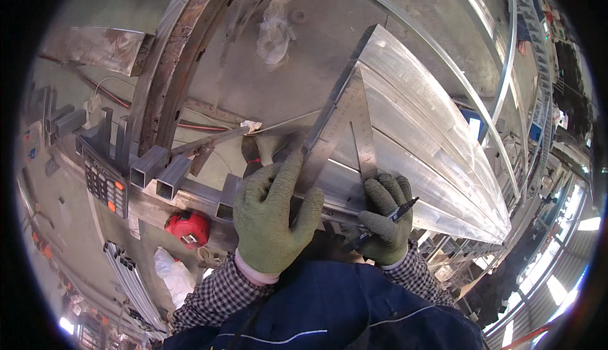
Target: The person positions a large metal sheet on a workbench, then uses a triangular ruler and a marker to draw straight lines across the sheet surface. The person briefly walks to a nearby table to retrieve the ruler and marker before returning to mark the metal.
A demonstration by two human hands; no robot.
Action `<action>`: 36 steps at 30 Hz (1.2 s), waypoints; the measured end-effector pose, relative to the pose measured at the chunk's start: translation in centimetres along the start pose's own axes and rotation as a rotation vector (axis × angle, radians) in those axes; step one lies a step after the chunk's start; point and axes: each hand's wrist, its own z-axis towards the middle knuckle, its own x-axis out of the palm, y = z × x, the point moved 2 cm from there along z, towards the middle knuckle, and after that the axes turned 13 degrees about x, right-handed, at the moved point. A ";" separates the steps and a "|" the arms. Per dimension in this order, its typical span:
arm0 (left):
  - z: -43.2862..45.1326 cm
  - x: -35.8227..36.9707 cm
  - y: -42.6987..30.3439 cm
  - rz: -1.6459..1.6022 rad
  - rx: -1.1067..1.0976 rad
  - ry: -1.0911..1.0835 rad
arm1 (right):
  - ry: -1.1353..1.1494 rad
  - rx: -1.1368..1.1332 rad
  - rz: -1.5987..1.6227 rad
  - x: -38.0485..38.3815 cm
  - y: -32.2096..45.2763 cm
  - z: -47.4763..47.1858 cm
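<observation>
Before me lies a bundle of long bare-metal tubes, side by side, their ends on the left. A metal triangular set square with ruled markings lies across them near those ends. My left hand, in a green work glove, rests at the near end of the square's left edge. Its index finger points along that edge, and the thumb is spread apart over the nearest tube. My right hand, gloved alike, holds a black marker pen, tip pointing up and right. Its fingertips are at the square's near corner.
A red tape measure and a large-key calculator sit left of my hands along a steel beam. Short square tube stubs stick out there. A rusty beam runs away at left. Plastic wrap lies on the floor.
</observation>
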 end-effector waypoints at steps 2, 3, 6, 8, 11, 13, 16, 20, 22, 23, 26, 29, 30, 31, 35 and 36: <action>0.9 0.3 0.3 0.066 0.051 0.009 | 0.031 0.010 0.021 -0.2 0.0 0.0; 1.2 0.5 0.3 0.059 0.072 0.004 | 0.063 0.030 0.027 -0.2 0.0 0.0; 1.6 1.0 0.8 -0.009 0.025 0.023 | 0.033 0.011 0.006 -0.3 0.0 0.0; 1.5 1.0 1.1 -0.053 -0.010 0.039 | 0.039 0.026 0.003 -0.2 0.0 -0.1; 1.2 0.9 1.3 -0.055 -0.017 0.045 | 0.045 0.030 -0.011 -0.1 0.0 -0.3; 1.2 0.9 1.3 -0.047 0.030 0.035 | 0.032 0.036 -0.017 -0.1 0.0 -0.3; 1.5 1.0 1.4 -0.078 0.007 0.004 | 0.039 0.033 -0.030 -0.2 0.0 -0.2; 2.1 0.6 1.2 -0.165 -0.031 -0.021 | 0.056 0.049 -0.030 -0.2 0.1 0.0; 3.0 0.2 1.6 -0.243 -0.027 -0.092 | 0.021 0.031 -0.041 -0.1 0.2 0.0; 3.5 0.1 1.7 -0.303 -0.051 -0.140 | -0.001 0.020 -0.044 0.0 0.2 0.0; 5.1 0.3 2.0 -0.678 -0.397 -0.309 | -0.013 0.020 0.001 0.1 0.2 0.2; 7.8 0.3 3.2 -0.896 -0.530 -0.389 | -0.004 0.023 0.007 0.1 0.1 0.2; 8.6 0.6 3.4 -0.956 -0.487 -0.436 | 0.006 0.004 -0.003 0.1 0.0 0.3; 9.2 0.9 3.8 -0.979 -0.560 -0.422 | -0.009 0.001 0.016 0.1 -0.1 0.3; 9.4 1.9 4.4 -1.061 -0.778 -0.300 | -0.002 -0.021 -0.016 0.2 -0.5 0.0; 9.1 2.1 4.5 -1.058 -0.865 -0.243 | -0.003 -0.026 -0.020 0.3 -0.7 -0.1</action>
